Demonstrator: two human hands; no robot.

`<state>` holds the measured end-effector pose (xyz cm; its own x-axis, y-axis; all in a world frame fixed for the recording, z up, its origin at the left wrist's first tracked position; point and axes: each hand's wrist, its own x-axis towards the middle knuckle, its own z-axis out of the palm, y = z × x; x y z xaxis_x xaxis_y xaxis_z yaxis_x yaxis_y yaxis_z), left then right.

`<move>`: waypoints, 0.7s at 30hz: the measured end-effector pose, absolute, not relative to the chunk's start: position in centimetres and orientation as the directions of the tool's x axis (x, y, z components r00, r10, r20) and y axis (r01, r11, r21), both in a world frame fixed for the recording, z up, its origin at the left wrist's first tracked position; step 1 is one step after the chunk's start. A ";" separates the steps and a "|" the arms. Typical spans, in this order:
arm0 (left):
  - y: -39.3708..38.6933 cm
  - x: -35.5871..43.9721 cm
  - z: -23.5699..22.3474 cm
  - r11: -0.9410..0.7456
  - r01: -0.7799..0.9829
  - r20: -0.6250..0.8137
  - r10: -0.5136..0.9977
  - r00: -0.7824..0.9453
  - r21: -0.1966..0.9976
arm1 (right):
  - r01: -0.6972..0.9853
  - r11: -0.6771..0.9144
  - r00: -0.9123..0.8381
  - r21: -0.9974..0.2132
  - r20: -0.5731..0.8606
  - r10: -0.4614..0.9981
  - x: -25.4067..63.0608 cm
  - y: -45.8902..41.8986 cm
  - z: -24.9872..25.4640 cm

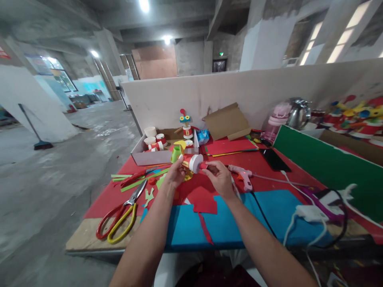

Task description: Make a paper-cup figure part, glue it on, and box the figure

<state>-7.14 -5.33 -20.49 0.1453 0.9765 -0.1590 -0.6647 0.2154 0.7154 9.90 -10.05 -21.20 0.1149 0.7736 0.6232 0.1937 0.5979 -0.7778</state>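
My left hand [176, 173] is closed around a paper-cup figure [195, 162] with a red and white body and yellow and green paper parts. The cup lies on its side, its white end turned to the right. At that end, my right hand [220, 176] pinches a small red paper piece [204, 165], which touches the cup or sits just in front of it. Below the hands are red paper scraps [206, 201] on a blue sheet [179, 227]. Right of my right hand lies a pink glue gun [242, 175].
Large scissors [124, 215] with red and yellow handles lie at the left. Behind stand a box of paper cups [140, 156], a finished-looking cup figure [187, 129] and cardboard [229, 121]. At the right are a phone [274, 159], cables, a power strip [317, 211] and a green-sided box [323, 167].
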 end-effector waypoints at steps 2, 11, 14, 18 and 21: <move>-5.3 -7.2 -20.6 0.210 -0.657 -0.151 0.978 0.147 0.724 | 0.206 0.608 0.118 -0.767 0.636 0.763 9.8 -10.0 -21.2; -5.4 -7.2 -20.5 0.180 -0.653 -0.121 0.983 0.136 0.735 | 0.232 0.596 0.117 -0.769 0.630 0.767 9.9 -9.9 -21.5; -5.4 -7.2 -20.5 0.161 -0.641 -0.093 0.986 0.139 0.750 | 0.255 0.593 0.120 -0.764 0.633 0.765 9.9 -9.9 -21.5; -5.5 -7.2 -20.3 0.147 -0.634 -0.094 0.989 0.117 0.759 | 0.257 0.578 0.123 -0.775 0.619 0.775 9.9 -10.0 -21.5; -5.6 -7.2 -20.3 0.139 -0.634 -0.091 0.990 0.108 0.761 | 0.253 0.567 0.128 -0.784 0.608 0.783 9.9 -10.0 -21.5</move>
